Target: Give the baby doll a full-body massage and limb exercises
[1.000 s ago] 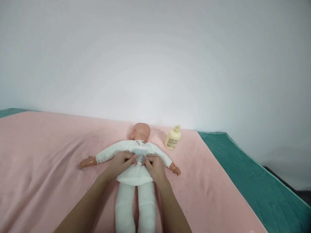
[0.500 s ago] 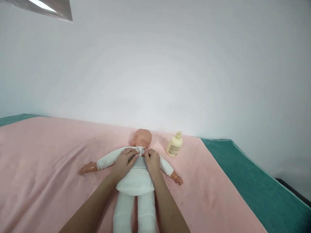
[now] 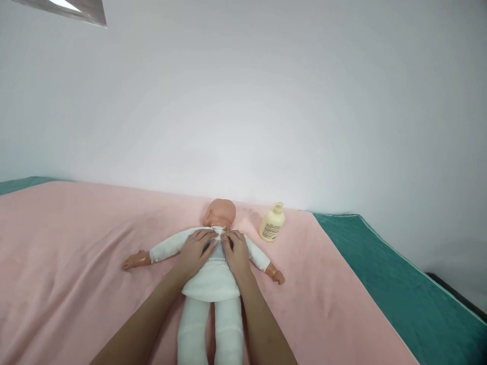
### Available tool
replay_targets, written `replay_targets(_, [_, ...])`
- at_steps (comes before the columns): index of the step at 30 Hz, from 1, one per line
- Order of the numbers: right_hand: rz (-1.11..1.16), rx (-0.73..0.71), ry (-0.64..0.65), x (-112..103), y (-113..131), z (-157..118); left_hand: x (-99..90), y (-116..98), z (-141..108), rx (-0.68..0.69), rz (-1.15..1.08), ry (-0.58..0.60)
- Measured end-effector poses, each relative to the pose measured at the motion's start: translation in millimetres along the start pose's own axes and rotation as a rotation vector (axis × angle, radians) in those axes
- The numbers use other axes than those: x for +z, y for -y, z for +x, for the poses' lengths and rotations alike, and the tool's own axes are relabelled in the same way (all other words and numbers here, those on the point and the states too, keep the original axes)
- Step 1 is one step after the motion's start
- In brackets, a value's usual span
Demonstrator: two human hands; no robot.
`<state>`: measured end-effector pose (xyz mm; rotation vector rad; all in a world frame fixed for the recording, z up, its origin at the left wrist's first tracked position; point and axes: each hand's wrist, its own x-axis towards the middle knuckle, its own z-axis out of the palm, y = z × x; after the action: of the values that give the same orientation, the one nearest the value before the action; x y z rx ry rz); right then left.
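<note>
A baby doll (image 3: 211, 287) lies stretched out on a pink sheet, its cloth body white and its arms spread to both sides. Its bald head (image 3: 221, 212) points toward the wall, and no face shows. Flat on the upper left of the doll's torso rests my left hand (image 3: 195, 249), fingers stretched and thumb apart. Opposite it, my right hand (image 3: 236, 249) lies on the upper right of the torso, fingers extended and slightly bent. Both thumbs meet the white cloth near the middle, just below the neck. The fingertips partly cover the doll's shoulders.
A pale yellow pump bottle (image 3: 272, 223) stands upright to the right of the doll's head. Under the doll spreads the pink sheet (image 3: 76, 243), wrinkled at left, over a green cover (image 3: 373, 263). A pale wall (image 3: 243, 101) rises behind.
My right hand's fingers have gone from bunched near the neck to lying flatter on the doll. My left hand stays in nearly the same place. The whole view has shifted slightly.
</note>
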<state>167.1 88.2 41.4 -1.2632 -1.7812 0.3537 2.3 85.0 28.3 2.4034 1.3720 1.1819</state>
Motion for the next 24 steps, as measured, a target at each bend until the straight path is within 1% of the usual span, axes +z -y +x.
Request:
replay_targets(5, [-0.016, -0.018, 0.055, 3.5, -3.5, 2.9, -1.7, -1.4, 2.1, -0.008, -0.007, 0.044])
replay_targets(8, [-0.022, -0.023, 0.066, 3.5, -3.7, 3.4, -0.8, -0.6, 1.7, -0.001, -0.011, 0.035])
replay_targets(14, [-0.03, -0.031, 0.056, 1.1, -3.0, 0.9, 4.0, 3.0, -2.0, 0.004, 0.014, -0.019])
replay_targets(21, [-0.054, -0.03, 0.099, 2.9, -2.1, 2.4, 2.3, 1.3, -0.2, -0.019, -0.008, 0.018])
replay_targets(24, [-0.038, -0.033, 0.106, 0.1, -1.3, 0.8, 2.2, 0.1, -1.7, -0.024, -0.031, 0.018])
